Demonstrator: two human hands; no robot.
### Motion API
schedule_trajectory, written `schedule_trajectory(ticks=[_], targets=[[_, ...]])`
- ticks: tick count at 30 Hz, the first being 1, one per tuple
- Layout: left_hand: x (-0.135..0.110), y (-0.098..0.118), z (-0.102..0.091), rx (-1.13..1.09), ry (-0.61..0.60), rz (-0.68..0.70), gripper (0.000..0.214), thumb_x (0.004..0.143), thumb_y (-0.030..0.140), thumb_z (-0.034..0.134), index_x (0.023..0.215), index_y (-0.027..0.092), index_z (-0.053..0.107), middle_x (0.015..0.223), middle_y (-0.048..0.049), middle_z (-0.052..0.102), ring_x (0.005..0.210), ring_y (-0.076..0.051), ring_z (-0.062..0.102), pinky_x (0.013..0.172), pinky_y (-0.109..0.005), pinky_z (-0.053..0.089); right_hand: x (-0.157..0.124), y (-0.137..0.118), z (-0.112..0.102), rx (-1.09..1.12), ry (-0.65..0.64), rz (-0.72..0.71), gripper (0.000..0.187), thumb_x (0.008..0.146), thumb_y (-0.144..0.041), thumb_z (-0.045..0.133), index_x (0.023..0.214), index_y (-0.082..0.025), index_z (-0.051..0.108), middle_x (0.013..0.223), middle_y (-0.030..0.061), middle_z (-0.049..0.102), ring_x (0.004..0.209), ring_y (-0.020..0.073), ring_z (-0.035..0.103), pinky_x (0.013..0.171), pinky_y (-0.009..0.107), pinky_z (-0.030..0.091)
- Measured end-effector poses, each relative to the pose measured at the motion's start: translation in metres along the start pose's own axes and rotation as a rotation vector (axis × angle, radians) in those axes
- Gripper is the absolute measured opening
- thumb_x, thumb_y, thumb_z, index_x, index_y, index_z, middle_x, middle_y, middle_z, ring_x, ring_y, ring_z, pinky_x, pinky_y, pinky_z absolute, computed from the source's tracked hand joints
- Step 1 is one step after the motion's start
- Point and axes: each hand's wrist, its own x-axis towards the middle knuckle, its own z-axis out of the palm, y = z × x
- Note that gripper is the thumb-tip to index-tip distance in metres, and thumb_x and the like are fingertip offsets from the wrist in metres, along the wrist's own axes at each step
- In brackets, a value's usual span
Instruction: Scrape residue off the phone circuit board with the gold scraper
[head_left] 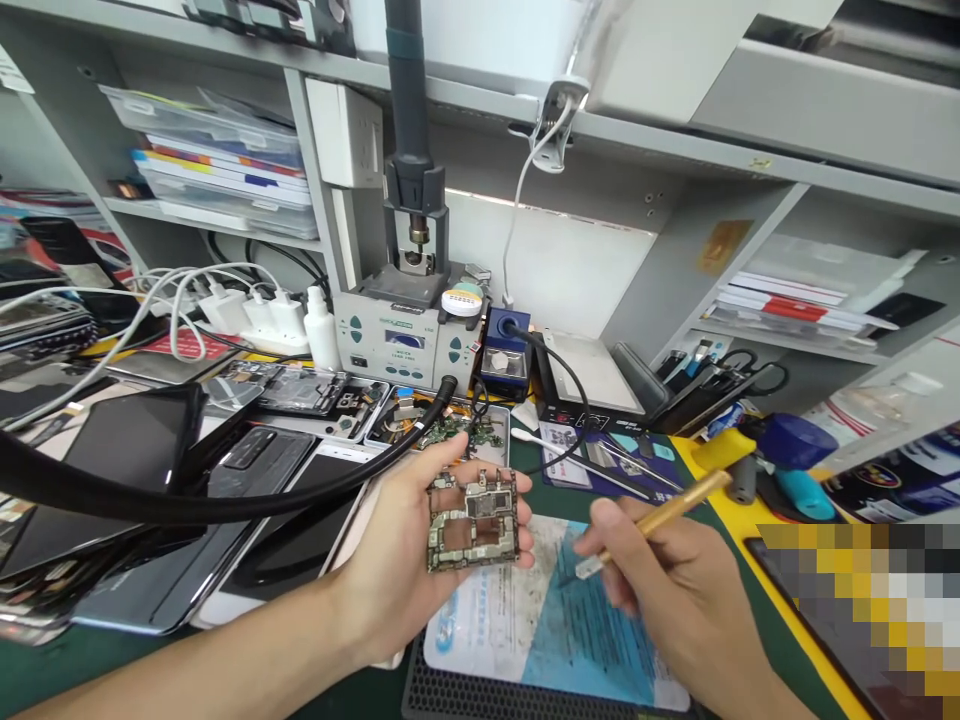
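Note:
My left hand (401, 540) holds a phone circuit board (454, 552) lying across its palm and fingers, with the thumb at the upper left edge. The board is dense with small metal shields and chips and has openings in its middle. To the right, my right hand (667, 575) grips a small brush (649, 518) by its tan handle, thumb and fingers wrapped round it. The brush's pale ferrule and dark tip point down and left, apart from the board. Beneath both hands lies a blue and white work mat (525, 640) with dark streaks.
A soldering station (405, 340) stands behind, its thick black hose (225, 505) arching across the left side. Several phones (255, 480) cover the left bench. Tweezers (630, 460) and a white-tipped swab (551, 450) lie behind my right hand. Scissors (739, 375) stand at right.

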Motion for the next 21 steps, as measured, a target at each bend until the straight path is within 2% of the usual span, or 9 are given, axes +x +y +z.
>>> schedule_trajectory(ticks=[2,4,6,9,13,15,21], targets=[[0.000,-0.001,0.000,0.012,0.000,-0.003,0.050,0.093,0.049,0.054,0.088,0.005,0.078,0.079,-0.0163,0.073,0.068,-0.026,0.070,0.072,-0.039,0.060,-0.005,-0.007,0.005,0.126,0.006,0.140,0.046,0.104,-0.045,0.048,0.073,-0.019,0.070,0.049,-0.0030,0.054,0.039,0.0097,0.051,0.041,0.023,0.038],[-0.001,-0.001,0.000,0.016,0.008,-0.010,0.050,0.094,0.048,0.053,0.089,0.005,0.078,0.080,-0.0168,0.074,0.068,-0.026,0.071,0.071,-0.038,0.060,-0.011,-0.014,0.010,0.311,-0.005,0.291,0.044,0.097,-0.055,0.056,0.076,-0.019,0.071,0.055,-0.0013,0.058,0.043,0.0101,0.053,0.044,0.023,0.040],[-0.002,-0.001,0.000,0.015,0.012,-0.016,0.049,0.095,0.046,0.052,0.089,0.005,0.078,0.079,-0.0164,0.074,0.069,-0.025,0.071,0.073,-0.036,0.060,-0.015,-0.018,0.013,0.448,-0.037,0.374,0.040,0.090,-0.057,0.067,0.078,-0.019,0.073,0.060,-0.0008,0.059,0.047,0.0095,0.052,0.048,0.023,0.041],[-0.002,0.000,0.000,0.014,0.009,-0.028,0.049,0.096,0.046,0.051,0.087,0.006,0.078,0.076,-0.0144,0.074,0.064,-0.023,0.070,0.072,-0.033,0.060,-0.018,-0.018,0.013,0.447,-0.087,0.354,0.028,0.089,-0.049,0.071,0.083,-0.021,0.074,0.063,-0.0013,0.058,0.051,0.0086,0.051,0.050,0.021,0.041],[-0.002,0.001,0.000,0.011,-0.007,-0.032,0.049,0.097,0.045,0.049,0.083,0.008,0.078,0.074,-0.0137,0.074,0.061,-0.022,0.070,0.071,-0.033,0.059,-0.018,-0.011,0.007,0.388,-0.165,0.245,0.017,0.095,-0.040,0.065,0.089,-0.026,0.074,0.066,-0.0015,0.061,0.053,0.0092,0.055,0.051,0.019,0.045],[-0.002,0.000,0.000,0.011,-0.013,-0.026,0.049,0.097,0.045,0.049,0.082,0.008,0.078,0.073,-0.0126,0.074,0.061,-0.021,0.070,0.071,-0.032,0.059,-0.017,-0.009,0.006,0.377,-0.188,0.199,0.014,0.096,-0.038,0.064,0.091,-0.028,0.073,0.068,-0.0016,0.063,0.053,0.0091,0.057,0.051,0.018,0.046],[-0.002,0.000,0.000,0.029,-0.001,-0.029,0.046,0.094,0.044,0.052,0.081,0.009,0.078,0.072,-0.0114,0.073,0.062,-0.020,0.070,0.068,-0.029,0.057,-0.018,-0.008,0.007,0.367,-0.180,0.189,0.012,0.096,-0.037,0.065,0.095,-0.031,0.075,0.070,-0.0019,0.066,0.053,0.0088,0.060,0.051,0.017,0.049]])
